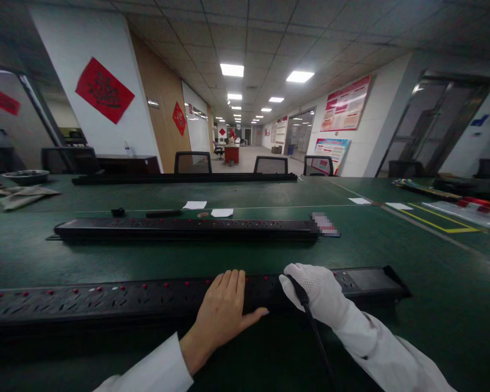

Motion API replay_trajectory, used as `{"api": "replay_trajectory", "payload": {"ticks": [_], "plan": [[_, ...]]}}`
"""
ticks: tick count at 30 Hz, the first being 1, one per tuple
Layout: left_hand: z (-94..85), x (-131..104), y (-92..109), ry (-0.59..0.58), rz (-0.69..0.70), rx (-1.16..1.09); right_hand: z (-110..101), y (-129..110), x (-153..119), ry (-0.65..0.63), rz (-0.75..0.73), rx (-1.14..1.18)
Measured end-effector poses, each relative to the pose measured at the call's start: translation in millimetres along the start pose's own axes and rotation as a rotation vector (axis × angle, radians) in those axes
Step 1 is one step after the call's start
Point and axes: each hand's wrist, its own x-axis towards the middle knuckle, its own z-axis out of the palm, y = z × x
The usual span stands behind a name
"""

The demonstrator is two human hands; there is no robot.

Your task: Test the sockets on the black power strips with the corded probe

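A long black power strip (130,296) with a row of sockets and small red parts lies across the near table, running off the left edge. My bare left hand (224,305) grips it near the middle, fingers over the top toward the far edge and thumb stretched along the near side. To its right, my right hand (314,291), in a white dotted glove, is closed around a black plug (299,291) at the strip's top. A black cord (320,348) hangs from the plug toward me. The glove hides where the plug meets the strip.
A second black power strip (188,230) lies farther back, with a printed card (325,224) at its right end. Behind it are paper slips (222,213) and a dark bar (163,213). Long black profiles (183,178) line the table's far edge, with a bowl (26,177) at left.
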Motion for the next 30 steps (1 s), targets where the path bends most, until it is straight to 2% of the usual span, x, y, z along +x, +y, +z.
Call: {"api": "replay_trajectory", "payload": {"ticks": [10, 17, 30], "plan": [[0.3, 0.5, -0.9, 0.023, 0.006, -0.015, 2.0, 2.0, 0.1, -0.038, 0.012, 0.007], [-1.8, 1.5, -1.3, -0.033, 0.003, -0.005, 1.4, 1.6, -0.4, -0.029, 0.012, 0.021], [0.5, 0.6, -1.8, -0.003, 0.006, -0.031, 2.2, 3.3, -1.4, -0.039, 0.011, 0.036]]}}
